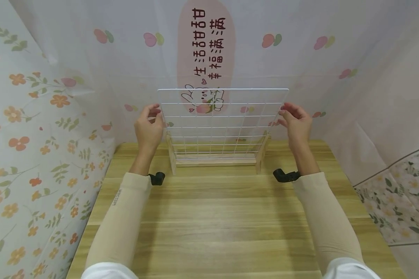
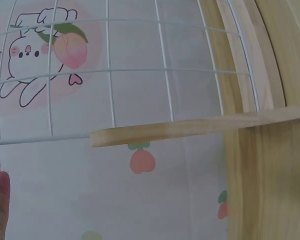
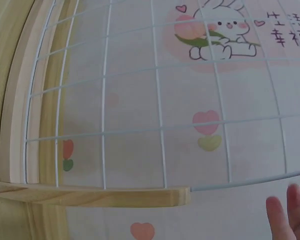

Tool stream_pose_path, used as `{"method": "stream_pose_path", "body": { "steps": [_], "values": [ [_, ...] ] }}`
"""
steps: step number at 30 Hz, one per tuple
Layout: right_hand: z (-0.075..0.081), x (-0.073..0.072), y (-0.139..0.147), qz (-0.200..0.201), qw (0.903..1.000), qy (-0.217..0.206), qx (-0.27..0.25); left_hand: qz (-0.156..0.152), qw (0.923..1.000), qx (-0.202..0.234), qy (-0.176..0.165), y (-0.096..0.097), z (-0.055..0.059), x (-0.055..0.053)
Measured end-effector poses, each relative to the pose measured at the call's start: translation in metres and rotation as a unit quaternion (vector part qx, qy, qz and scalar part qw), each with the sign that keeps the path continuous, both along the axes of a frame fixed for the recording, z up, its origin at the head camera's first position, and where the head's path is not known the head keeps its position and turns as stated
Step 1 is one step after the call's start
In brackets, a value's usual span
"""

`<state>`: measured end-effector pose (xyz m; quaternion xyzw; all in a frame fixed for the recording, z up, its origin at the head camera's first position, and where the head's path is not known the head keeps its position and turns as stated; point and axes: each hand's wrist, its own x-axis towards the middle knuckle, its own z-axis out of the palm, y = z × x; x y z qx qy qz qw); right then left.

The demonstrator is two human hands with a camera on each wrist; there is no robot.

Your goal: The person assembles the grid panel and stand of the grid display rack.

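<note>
A white wire grid panel (image 1: 223, 116) stands upright, leaning slightly back, in a light wooden stand (image 1: 216, 161). My left hand (image 1: 150, 126) is beside the panel's left edge, its fingers loosely bent. In the left wrist view its fingertips (image 2: 0, 197) show a small gap from the edge wire. By the right edge is my right hand (image 1: 298, 123), thumb and fingers apart. The right wrist view shows those fingers (image 3: 277, 215) just off the wire. Wooden side arms (image 3: 130, 196) of the stand run along the panel's lower sides.
The stand is near the back of a wood-grain table (image 1: 216, 224). Behind it hangs a pale printed cloth (image 1: 125, 58). A floral cloth (image 1: 38, 155) hangs at the left. Black wrist mounts (image 1: 285, 175) stick out from both sleeves.
</note>
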<state>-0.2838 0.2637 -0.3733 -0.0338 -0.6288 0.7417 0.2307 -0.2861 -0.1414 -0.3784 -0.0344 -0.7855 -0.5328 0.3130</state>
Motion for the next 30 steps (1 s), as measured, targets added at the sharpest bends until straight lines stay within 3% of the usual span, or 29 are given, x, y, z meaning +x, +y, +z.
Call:
{"method": "stream_pose_path", "body": {
  "steps": [4, 9, 12, 15, 17, 18, 21, 24, 27, 30],
  "values": [
    [0.006, 0.004, -0.001, -0.020, 0.9997, 0.011, 0.004, 0.009, 0.9996, -0.008, 0.024, -0.001, 0.004, 0.004],
    [0.010, 0.011, -0.003, -0.014, 0.9980, 0.045, 0.043, 0.017, 0.9958, -0.022, 0.087, -0.001, 0.006, 0.009],
    [0.010, 0.016, -0.005, -0.013, 0.9927, 0.069, 0.098, 0.022, 0.9906, -0.052, 0.125, 0.000, 0.005, 0.012],
    [0.009, 0.023, -0.007, -0.016, 0.9751, 0.095, 0.200, 0.026, 0.9842, -0.084, 0.154, 0.001, 0.004, 0.018],
    [0.009, 0.027, -0.008, -0.017, 0.9513, 0.117, 0.285, 0.027, 0.9800, -0.100, 0.170, 0.002, 0.004, 0.022],
    [0.009, 0.029, -0.009, -0.018, 0.9336, 0.132, 0.332, 0.026, 0.9776, -0.109, 0.178, 0.002, 0.004, 0.024],
    [0.011, 0.034, -0.012, -0.010, 0.8736, 0.183, 0.451, 0.018, 0.9680, -0.143, 0.206, 0.002, 0.003, 0.031],
    [0.013, 0.038, -0.015, 0.011, 0.8153, 0.221, 0.535, 0.001, 0.9550, -0.191, 0.227, 0.000, 0.000, 0.038],
    [0.012, 0.043, -0.017, 0.031, 0.7781, 0.233, 0.583, -0.010, 0.9373, -0.265, 0.226, -0.002, -0.006, 0.044],
    [0.011, 0.048, -0.018, 0.043, 0.7515, 0.233, 0.616, -0.021, 0.9155, -0.341, 0.213, -0.003, -0.014, 0.050]
  ]
}}
